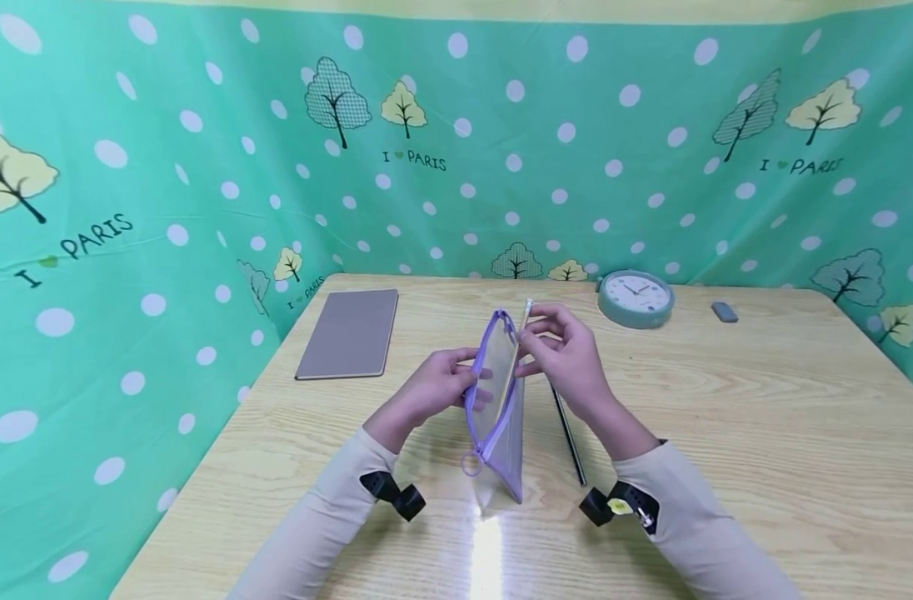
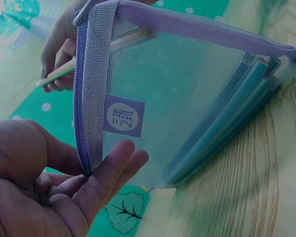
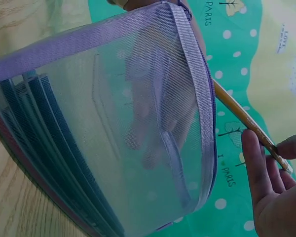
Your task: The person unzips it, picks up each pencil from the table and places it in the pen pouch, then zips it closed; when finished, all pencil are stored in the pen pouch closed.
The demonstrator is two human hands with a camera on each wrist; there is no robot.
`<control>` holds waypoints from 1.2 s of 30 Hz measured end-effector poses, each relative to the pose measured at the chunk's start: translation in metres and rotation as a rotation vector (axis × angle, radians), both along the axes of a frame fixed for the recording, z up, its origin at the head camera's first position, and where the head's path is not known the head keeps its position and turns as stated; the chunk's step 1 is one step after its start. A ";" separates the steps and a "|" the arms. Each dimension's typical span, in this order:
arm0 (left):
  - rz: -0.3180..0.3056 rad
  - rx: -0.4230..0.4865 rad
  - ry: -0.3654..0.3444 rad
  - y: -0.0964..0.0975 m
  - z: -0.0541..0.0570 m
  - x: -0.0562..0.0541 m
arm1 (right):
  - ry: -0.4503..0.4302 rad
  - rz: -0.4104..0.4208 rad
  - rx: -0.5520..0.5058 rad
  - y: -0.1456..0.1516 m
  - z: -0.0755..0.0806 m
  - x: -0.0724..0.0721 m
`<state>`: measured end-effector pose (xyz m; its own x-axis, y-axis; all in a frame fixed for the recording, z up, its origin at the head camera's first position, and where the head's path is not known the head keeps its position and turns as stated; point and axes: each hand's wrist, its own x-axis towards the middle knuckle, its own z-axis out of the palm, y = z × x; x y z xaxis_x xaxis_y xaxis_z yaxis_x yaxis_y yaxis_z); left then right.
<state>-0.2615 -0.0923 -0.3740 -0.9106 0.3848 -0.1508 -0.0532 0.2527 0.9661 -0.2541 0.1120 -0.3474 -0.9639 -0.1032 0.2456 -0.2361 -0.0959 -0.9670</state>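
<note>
A see-through mesh zip pouch (image 1: 511, 446) with purple edging stands with its zipped top open between the hands. My left hand (image 1: 443, 382) pinches its rim on the left, beside a small purple label (image 2: 123, 116). At the opening's far end, my right hand (image 1: 565, 354) pinches a yellowish pencil (image 3: 246, 118) near one end. The pencil slants through the opening, its other part inside the mesh. Several long dark and teal stick-like things (image 2: 222, 118) lie along the pouch's bottom; the mesh blurs their kind.
A black pencil-like stick (image 1: 569, 437) lies on the wooden table (image 1: 764, 400) right of the pouch. Farther back are a grey-brown notebook (image 1: 349, 333) at left, a round teal clock (image 1: 636, 298) and a small grey-blue block (image 1: 724, 312) at right. A green patterned cloth (image 1: 441, 208) hangs behind.
</note>
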 end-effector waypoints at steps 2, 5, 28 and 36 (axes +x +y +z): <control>0.001 0.001 -0.003 0.000 0.000 0.000 | -0.007 0.029 0.042 -0.002 0.000 0.000; 0.004 0.007 -0.011 -0.001 -0.002 -0.002 | -0.011 0.031 0.081 -0.004 0.000 0.002; 0.007 0.024 0.006 -0.002 -0.006 -0.005 | 0.069 -0.083 0.536 -0.003 -0.004 0.000; 0.024 0.027 0.011 -0.001 -0.005 -0.006 | 0.064 -0.075 0.499 0.004 0.001 0.001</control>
<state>-0.2672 -0.0936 -0.3793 -0.9211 0.3667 -0.1306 -0.0483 0.2253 0.9731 -0.2533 0.1164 -0.3463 -0.9577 -0.1542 0.2429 -0.2850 0.3932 -0.8741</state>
